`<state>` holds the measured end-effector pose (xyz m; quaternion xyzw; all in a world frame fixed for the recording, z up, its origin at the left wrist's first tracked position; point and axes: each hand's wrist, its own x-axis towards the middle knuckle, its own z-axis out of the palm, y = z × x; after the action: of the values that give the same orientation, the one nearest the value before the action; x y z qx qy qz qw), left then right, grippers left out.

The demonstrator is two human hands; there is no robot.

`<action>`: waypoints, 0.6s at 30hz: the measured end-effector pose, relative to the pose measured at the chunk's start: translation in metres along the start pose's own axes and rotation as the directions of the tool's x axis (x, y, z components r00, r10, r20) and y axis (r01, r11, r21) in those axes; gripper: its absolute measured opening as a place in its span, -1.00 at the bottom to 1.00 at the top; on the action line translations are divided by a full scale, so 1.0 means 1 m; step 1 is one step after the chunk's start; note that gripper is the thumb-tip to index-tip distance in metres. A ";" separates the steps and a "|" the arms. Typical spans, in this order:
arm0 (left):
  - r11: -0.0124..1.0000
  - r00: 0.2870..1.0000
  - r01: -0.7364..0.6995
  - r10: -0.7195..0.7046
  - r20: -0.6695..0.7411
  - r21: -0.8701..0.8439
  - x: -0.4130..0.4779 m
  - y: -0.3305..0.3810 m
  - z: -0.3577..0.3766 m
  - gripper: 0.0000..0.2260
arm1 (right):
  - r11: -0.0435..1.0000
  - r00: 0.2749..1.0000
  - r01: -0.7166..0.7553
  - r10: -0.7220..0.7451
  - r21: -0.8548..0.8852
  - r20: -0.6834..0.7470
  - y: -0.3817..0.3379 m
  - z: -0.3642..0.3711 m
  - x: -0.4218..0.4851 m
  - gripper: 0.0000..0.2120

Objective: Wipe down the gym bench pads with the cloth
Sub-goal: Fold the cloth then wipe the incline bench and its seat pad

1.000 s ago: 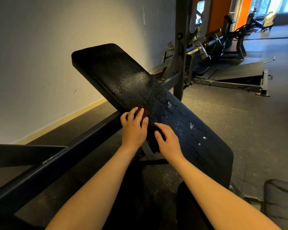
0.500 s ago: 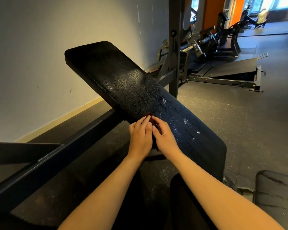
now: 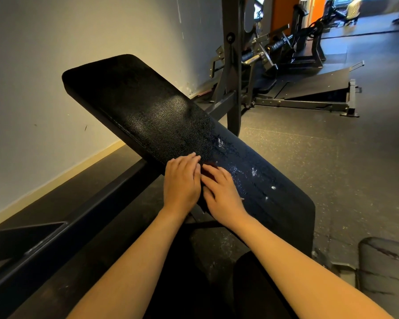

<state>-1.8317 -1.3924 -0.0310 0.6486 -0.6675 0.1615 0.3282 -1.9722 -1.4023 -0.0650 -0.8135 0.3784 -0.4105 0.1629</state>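
Observation:
A long black gym bench pad [image 3: 152, 116] slopes up to the left, with wet streaks and white droplets on its lower half. My left hand [image 3: 182, 181] and my right hand [image 3: 222, 192] lie side by side on the pad's near edge, fingers stretched flat. Between the fingertips shows a small dark reddish patch of the cloth [image 3: 208, 167], pressed against the pad. Most of the cloth is hidden under the two hands.
A black steel frame beam [image 3: 83, 222] runs below the pad on the left, beside a pale wall. A dark upright post [image 3: 232, 65] stands behind the pad. Another worn pad [image 3: 387, 268] sits at the lower right. Gym machines [image 3: 286, 49] stand farther back on the speckled floor.
My two hands, apart one second ago, have come together over the cloth. They sit slightly further down the pad's near edge than before.

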 end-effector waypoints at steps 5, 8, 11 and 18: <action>0.997 0.999 0.020 -0.017 -0.048 0.078 -0.005 -0.001 0.022 -0.65 | 0.996 0.996 -0.088 0.088 -0.022 0.002 0.034 -0.005 0.026 -0.61; 0.998 0.996 0.020 -0.014 -0.086 0.066 -0.005 -0.003 0.026 -0.66 | 0.965 0.964 -0.262 0.262 0.008 -0.050 0.044 -0.010 0.045 -0.61; 0.999 0.995 0.022 -0.018 -0.096 0.038 -0.005 -0.002 0.027 -0.67 | 0.955 0.949 -0.296 0.298 0.026 -0.102 0.034 -0.006 0.039 -0.63; 0.999 0.997 0.044 -0.043 -0.071 0.020 -0.007 0.000 0.026 -0.65 | 0.992 0.989 -0.122 0.124 0.033 -0.082 0.006 0.001 0.000 -0.65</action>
<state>-1.8378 -1.4039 -0.0546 0.6604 -0.6394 0.1845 0.3478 -1.9747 -1.4061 -0.0693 -0.7684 0.4285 -0.4386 0.1833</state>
